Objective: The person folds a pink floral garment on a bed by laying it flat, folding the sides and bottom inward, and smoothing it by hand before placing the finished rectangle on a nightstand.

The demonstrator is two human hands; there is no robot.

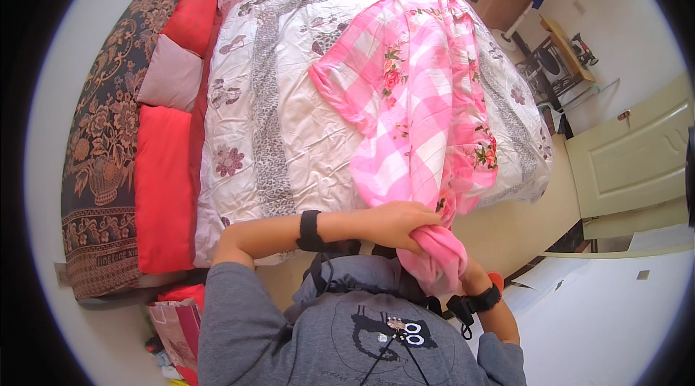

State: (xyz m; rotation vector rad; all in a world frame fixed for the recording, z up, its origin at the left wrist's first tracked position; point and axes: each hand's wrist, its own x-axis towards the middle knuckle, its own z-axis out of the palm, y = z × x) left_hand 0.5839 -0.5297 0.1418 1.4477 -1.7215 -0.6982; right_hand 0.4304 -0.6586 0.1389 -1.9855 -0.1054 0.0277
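Observation:
A pink-and-white checked bed sheet [427, 96] with rose prints lies loosely spread in folds over the right half of the bed. Its near end is gathered up against my body. My left hand [407, 223] reaches across to the right and is closed around the gathered cloth, fingers curled over it. Just beyond, my right hand [474, 279] is at the bunched end of the sheet. Most of that hand is behind the fabric, so its fingers are hidden. Beneath the sheet is a white floral bedspread [304, 118] with grey leopard-print bands.
Red pillows [165, 187] and a pale pink cushion [171, 73] line the left side against a dark patterned headboard [101, 147]. A paper bag [174, 328] stands at lower left. To the right are a pale door [630, 154] and a sewing machine table [568, 49].

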